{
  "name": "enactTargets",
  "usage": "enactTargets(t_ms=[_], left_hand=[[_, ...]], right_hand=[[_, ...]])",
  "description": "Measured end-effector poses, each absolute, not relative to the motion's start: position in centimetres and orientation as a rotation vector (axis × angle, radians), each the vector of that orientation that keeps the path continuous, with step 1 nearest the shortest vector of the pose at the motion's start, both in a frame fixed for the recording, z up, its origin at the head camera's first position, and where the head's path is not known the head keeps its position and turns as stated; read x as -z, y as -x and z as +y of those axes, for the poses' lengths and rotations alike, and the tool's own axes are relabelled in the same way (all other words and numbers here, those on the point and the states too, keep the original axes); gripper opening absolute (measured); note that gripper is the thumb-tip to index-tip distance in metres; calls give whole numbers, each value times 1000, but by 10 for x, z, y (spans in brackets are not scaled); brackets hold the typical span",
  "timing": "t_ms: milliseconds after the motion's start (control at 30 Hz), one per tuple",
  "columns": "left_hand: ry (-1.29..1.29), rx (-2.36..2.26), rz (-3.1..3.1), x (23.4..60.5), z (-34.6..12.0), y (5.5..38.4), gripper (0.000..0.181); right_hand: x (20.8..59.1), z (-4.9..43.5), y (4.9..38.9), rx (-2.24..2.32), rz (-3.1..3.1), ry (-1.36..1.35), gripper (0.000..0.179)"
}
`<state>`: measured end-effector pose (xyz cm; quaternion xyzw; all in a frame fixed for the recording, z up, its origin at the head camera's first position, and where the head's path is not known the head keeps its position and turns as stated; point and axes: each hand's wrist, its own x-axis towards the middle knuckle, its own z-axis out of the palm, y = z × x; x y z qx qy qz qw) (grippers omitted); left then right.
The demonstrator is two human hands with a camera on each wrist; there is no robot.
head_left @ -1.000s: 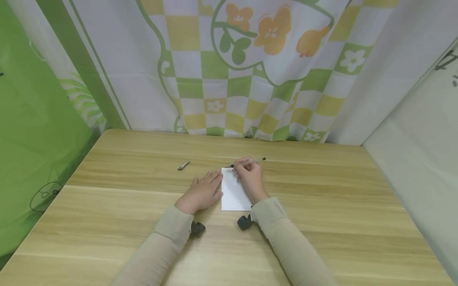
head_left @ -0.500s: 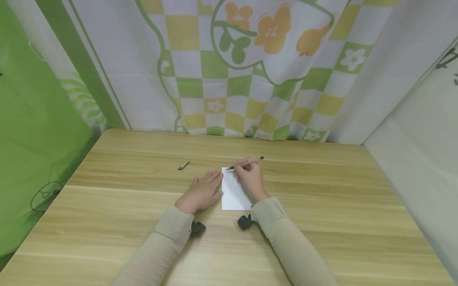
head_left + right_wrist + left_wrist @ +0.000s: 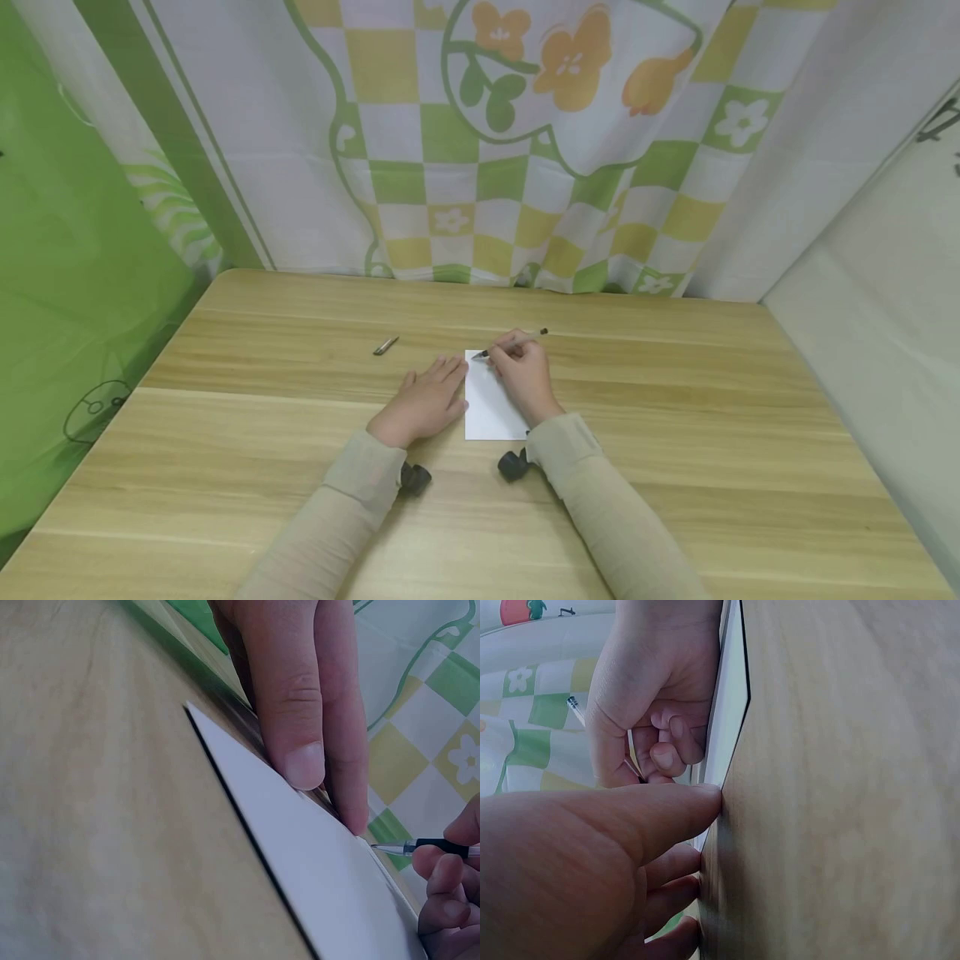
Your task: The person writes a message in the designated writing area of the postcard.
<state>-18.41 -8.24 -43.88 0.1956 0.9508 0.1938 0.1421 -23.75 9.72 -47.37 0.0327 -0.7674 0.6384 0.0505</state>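
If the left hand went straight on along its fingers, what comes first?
Crossing the white paper, the left hand would probably meet the black-gripped pen near its tip; depth is unclear.

Long beige sleeves [image 3: 626,512], lightly wrinkled; wide cuffs [image 3: 366,468]; stubby black wrist cameras [image 3: 513,467]; hands [image 3: 423,404] bare.

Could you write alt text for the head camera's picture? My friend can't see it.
A person's right hand holds a pen, tip near the top-left corner of white paper, while the left hand rests at the paper's left edge. A pen cap lies farther left on the wooden table, before a checked floral curtain.
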Motion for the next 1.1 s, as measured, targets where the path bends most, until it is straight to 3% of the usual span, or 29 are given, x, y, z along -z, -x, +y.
enactTargets(t_ms=[1100], left_hand=[[-568, -539, 2736, 438, -82, 186, 63]], right_hand=[[474, 96, 238, -1869, -2376, -132, 7]])
